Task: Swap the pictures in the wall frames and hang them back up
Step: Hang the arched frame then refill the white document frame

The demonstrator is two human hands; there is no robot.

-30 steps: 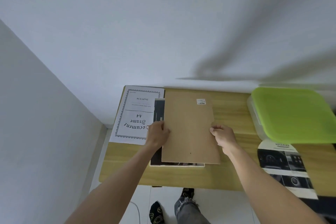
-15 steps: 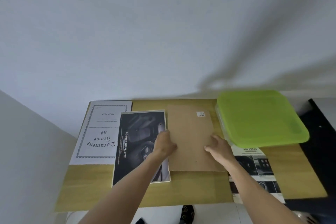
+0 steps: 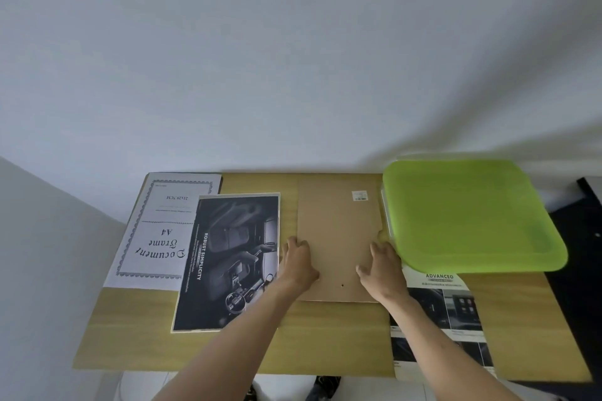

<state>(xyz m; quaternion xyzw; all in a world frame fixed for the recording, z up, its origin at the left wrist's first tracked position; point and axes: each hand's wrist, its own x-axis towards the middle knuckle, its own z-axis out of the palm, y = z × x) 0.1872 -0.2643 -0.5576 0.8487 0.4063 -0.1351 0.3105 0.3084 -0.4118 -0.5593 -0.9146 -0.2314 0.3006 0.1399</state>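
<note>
A brown backing board [image 3: 337,238] lies flat on the wooden table [image 3: 325,335], with a small white label near its far right corner. My left hand [image 3: 298,262] grips its left edge. My right hand [image 3: 381,267] holds its right edge, thumb resting on the board. Left of the board lies a dark car-interior picture [image 3: 231,260] reading "ROBUST SIMPLICITY". Partly under that picture, at the far left, is a white "Document Frame A4" sheet [image 3: 156,231]. To the right, a white-and-dark picture [image 3: 439,309] headed "ADVANCED" hangs over the table's front edge.
A clear box with a bright green lid [image 3: 469,215] stands at the back right, right beside the board and over the top of the "ADVANCED" picture. A plain white wall [image 3: 293,58] rises behind the table. Something black [image 3: 583,286] stands right of the table.
Both hands have slid the brown board to the right, off the dark picture, which now shows in full. The board has come to lie next to the green-lidded box.
</note>
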